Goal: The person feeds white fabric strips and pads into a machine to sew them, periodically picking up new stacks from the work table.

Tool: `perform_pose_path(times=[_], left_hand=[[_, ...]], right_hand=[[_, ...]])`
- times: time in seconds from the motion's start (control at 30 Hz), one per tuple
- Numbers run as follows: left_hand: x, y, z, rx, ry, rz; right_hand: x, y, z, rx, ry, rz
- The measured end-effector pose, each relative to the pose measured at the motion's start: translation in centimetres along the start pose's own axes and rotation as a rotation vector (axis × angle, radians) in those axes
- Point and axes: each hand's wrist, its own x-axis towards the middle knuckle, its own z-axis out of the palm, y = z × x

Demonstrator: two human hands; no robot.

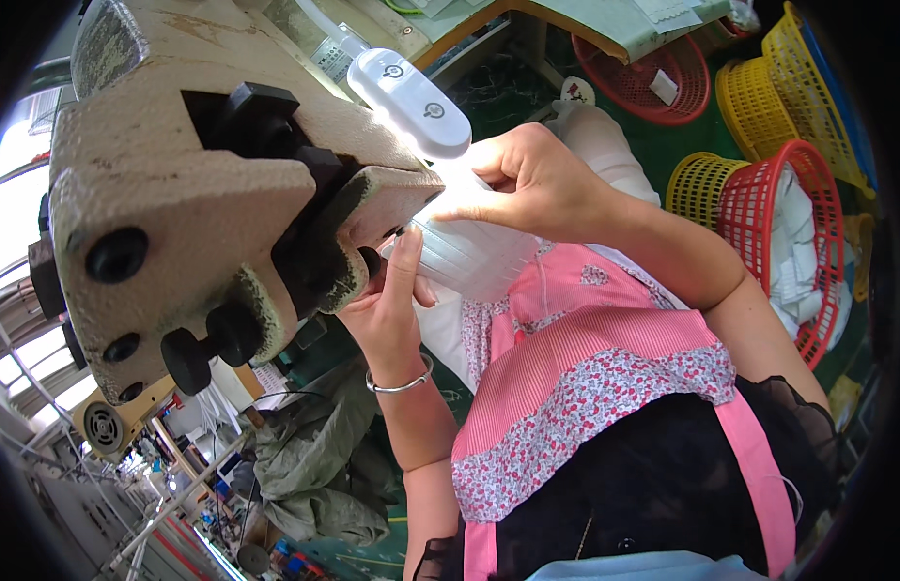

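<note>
Pleated white cloth (477, 259) is lying just right of the sewing machine (198, 194), right hand (532, 184) pinching its far edge, left hand (384, 318) thumbing its left edge, grip unclear; probably handling light, limp, best edge-held.

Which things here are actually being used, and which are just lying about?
Apparently in use:
left hand and right hand, both holding the fabric
white ribbed fabric
beige machine, right beside it
lit white lamp

Apparently just lying about:
yellow baskets
upper red basket
grey-green cloth
</note>
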Motion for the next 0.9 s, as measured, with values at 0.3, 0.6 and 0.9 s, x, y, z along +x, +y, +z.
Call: perform_pose_path(times=[0.3, 0.6, 0.9], left_hand=[[1.1, -1.2, -2.3, 0.095, 0.015, 0.109], [0.4, -1.1, -0.5, 0.052, 0.048, 0.057], [1.3, -1.4, -2.1, 0.021, 0.055, 0.091]], right_hand=[[-1.5, -0.1, 1.2, 0.099, -0.018, 0.112], [0.4, 0.3, 0.0, -0.134, -0.091, -0.019], [-1.1, -0.7, 1.7, 0.094, 0.008, 0.086]])
